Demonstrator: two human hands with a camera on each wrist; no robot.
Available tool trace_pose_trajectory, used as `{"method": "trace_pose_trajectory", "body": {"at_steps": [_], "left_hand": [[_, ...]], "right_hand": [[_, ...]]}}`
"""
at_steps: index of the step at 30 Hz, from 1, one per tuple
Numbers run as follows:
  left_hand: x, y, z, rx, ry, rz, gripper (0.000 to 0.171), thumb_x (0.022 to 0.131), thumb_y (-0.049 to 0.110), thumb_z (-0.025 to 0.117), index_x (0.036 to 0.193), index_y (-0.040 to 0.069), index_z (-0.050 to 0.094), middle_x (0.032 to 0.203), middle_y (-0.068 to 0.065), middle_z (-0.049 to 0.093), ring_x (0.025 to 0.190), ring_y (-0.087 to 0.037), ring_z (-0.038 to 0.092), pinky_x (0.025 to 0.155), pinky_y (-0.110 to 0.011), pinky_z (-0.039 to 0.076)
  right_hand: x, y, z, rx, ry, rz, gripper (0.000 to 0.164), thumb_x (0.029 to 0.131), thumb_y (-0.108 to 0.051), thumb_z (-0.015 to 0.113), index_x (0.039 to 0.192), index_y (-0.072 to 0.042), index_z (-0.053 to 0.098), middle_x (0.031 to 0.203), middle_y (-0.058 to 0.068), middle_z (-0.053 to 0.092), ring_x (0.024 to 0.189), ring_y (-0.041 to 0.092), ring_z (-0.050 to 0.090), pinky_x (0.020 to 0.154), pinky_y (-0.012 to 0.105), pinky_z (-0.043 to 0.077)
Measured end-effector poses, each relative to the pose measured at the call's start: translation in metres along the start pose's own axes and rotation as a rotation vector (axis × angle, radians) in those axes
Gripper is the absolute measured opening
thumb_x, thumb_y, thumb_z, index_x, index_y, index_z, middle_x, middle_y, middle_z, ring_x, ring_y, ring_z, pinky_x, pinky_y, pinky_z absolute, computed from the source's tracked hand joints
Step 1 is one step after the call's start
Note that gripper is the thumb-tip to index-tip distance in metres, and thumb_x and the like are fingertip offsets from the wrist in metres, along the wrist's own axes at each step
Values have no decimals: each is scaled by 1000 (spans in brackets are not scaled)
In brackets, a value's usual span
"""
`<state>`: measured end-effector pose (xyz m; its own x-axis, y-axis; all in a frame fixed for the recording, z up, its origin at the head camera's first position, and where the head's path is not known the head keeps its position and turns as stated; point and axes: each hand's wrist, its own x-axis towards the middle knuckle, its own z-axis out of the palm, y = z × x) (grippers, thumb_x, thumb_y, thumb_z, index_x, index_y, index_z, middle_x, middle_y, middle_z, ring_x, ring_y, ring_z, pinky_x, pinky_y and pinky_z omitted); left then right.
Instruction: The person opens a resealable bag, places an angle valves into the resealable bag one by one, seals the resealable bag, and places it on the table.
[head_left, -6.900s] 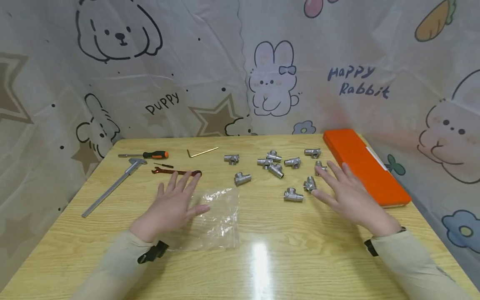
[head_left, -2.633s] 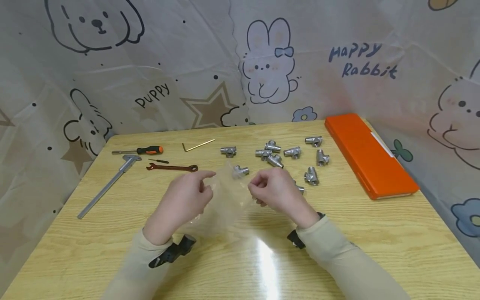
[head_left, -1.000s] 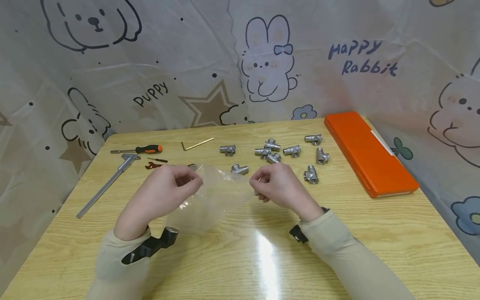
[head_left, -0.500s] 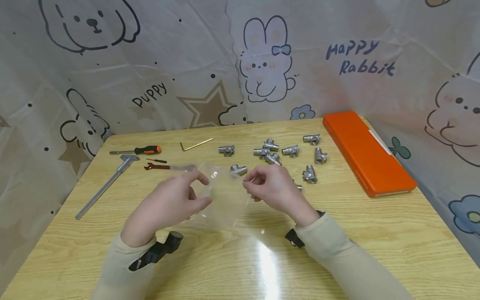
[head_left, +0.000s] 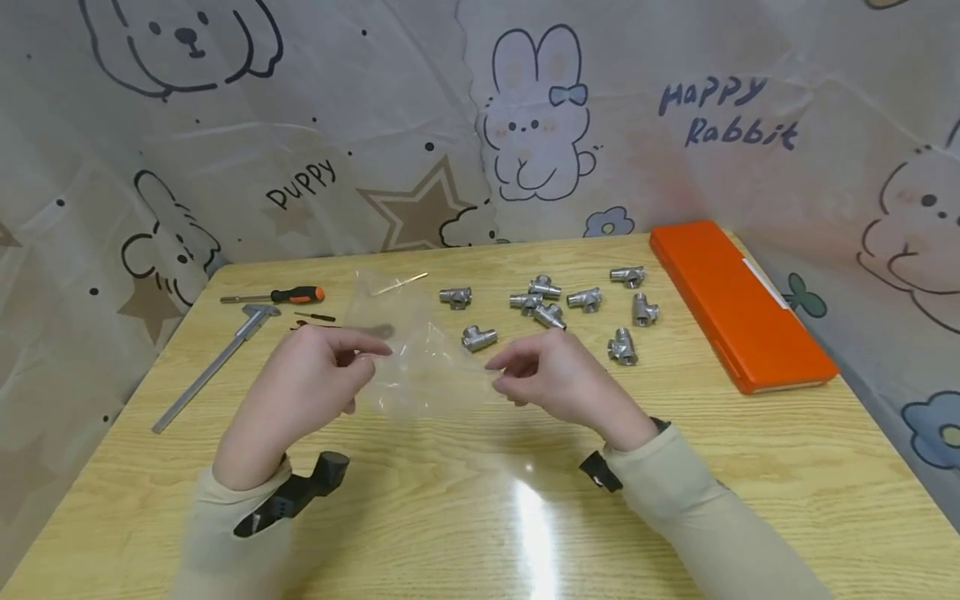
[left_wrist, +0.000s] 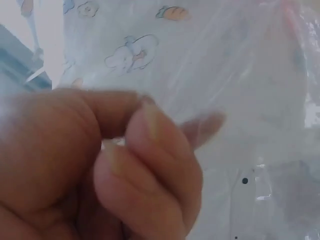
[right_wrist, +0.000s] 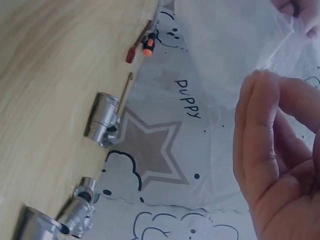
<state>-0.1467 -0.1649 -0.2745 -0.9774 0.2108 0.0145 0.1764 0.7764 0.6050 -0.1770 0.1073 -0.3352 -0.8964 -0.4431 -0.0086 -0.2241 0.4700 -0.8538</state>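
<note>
Between my two hands a clear plastic bag [head_left: 420,375] is stretched above the table, its upper part fanning out toward the back. My left hand [head_left: 303,387] pinches its left side between thumb and fingers. On the right, my right hand [head_left: 562,383] pinches the opposite edge with its fingertips. In the right wrist view the film of the bag [right_wrist: 225,45] runs from those fingertips to the other hand. Through the bag show part of a golden hex key [head_left: 401,283] and one end of a red wrench [head_left: 382,331]. A metal tee fitting [head_left: 478,337] lies just behind the bag.
Several more metal tee fittings [head_left: 585,300] lie at the back right, beside a long orange case [head_left: 738,308]. At the left are a screwdriver [head_left: 296,295], a caliper [head_left: 217,367] and a small dark tool [head_left: 321,317]. A printed cloth [head_left: 300,125] hangs behind the table.
The bag lay flat on the table at first; it is now lifted and held by both hands. In the last half second the left hand moved left and the bag swung upward and spread wider.
</note>
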Motion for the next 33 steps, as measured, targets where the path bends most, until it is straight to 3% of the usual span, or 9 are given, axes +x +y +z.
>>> {"method": "trace_pose_trajectory", "body": {"at_steps": [2,8,15,18,22,26,28,30,33], "left_hand": [[-1,-1,-5,-2,14,1,28,90,6,53,100,13,77,90,-1,72,47,-16,56,39,-27,37],[0,-4,-13,-19,-8,58,18,91,10,60,93,13,77,73,0,67,53,-16,56,47,-28,42],[18,-21,-9,-83,-79,185,18,96,30,67,99,14,76,90,1,69,76,-18,59,66,-33,51],[26,-38,-4,-148,-154,327,50,91,50,67,124,13,65,116,-2,64,101,-21,57,84,-44,51],[32,-57,14,-206,-269,466,109,71,69,71,154,15,25,151,-9,36,135,-34,35,105,-61,36],[29,-62,42,-211,-291,397,142,60,48,91,158,25,-8,163,-12,7,146,-42,11,112,-64,20],[28,-63,55,-228,-288,369,152,56,33,97,156,31,-18,164,-9,-1,147,-42,7,113,-63,18],[29,-64,65,-242,-280,356,157,54,26,99,153,36,-22,165,-8,-4,146,-43,8,113,-62,20],[33,-69,74,-256,-260,363,156,55,28,99,153,40,-22,164,-10,2,140,-47,27,106,-62,33]], "right_hand": [[0,0,-4,4,3,8,16,88,-10,75,104,-11,77,83,-2,71,70,15,66,62,33,57],[-1,2,-13,95,-27,13,12,92,-15,72,101,-7,77,84,5,71,73,20,70,67,32,60],[4,7,-12,212,-33,81,12,93,-13,71,98,-3,76,84,11,71,73,27,70,71,42,60],[7,11,-10,259,-24,126,12,93,-12,71,98,-2,76,84,11,71,75,30,70,72,45,60],[10,16,-7,296,-14,142,13,92,-12,71,97,-1,76,84,13,72,76,34,71,72,46,60],[12,17,-5,299,-21,150,13,92,-12,72,97,-1,75,84,12,72,75,32,71,71,44,60],[12,17,-4,302,-30,154,13,91,-13,72,96,-1,75,84,13,71,74,30,71,71,42,60],[12,17,-4,300,-46,148,13,91,-13,73,95,-1,75,83,13,71,73,27,70,71,41,60],[11,18,-4,303,-78,127,14,91,-14,73,94,0,74,82,13,71,71,25,70,70,41,60]]}}
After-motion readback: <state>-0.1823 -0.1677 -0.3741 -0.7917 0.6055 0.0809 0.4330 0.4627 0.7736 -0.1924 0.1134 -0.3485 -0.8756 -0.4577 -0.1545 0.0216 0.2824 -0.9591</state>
